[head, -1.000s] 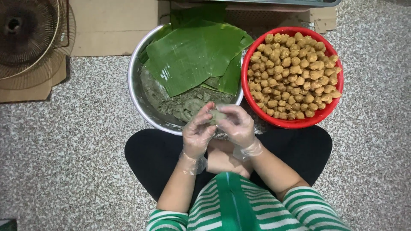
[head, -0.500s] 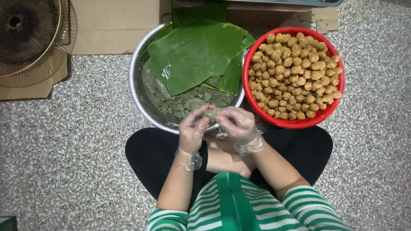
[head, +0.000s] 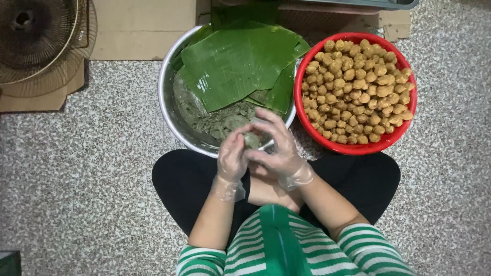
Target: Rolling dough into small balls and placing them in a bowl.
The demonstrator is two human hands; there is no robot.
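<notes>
I sit cross-legged on a speckled floor, both hands in thin clear gloves. My left hand (head: 232, 153) and my right hand (head: 276, 145) are cupped together around a small grey-green lump of dough (head: 251, 139), just above the near rim of a steel bowl (head: 168, 110). The bowl holds more grey-green dough (head: 215, 120), partly covered by green banana leaves (head: 238, 64). Beside it on the right stands a red bowl (head: 358, 148) heaped with several golden-brown filling balls (head: 358, 89).
A round wire fan grille (head: 36, 41) lies at the upper left on flattened cardboard (head: 138, 30). More cardboard and a grey tray edge (head: 358, 4) run along the top. My black-clad knees spread left and right below the bowls.
My hands have stayed at the steel bowl's near rim, shifting slightly while working the dough lump between the palms. The bowls and leaves have not moved.
</notes>
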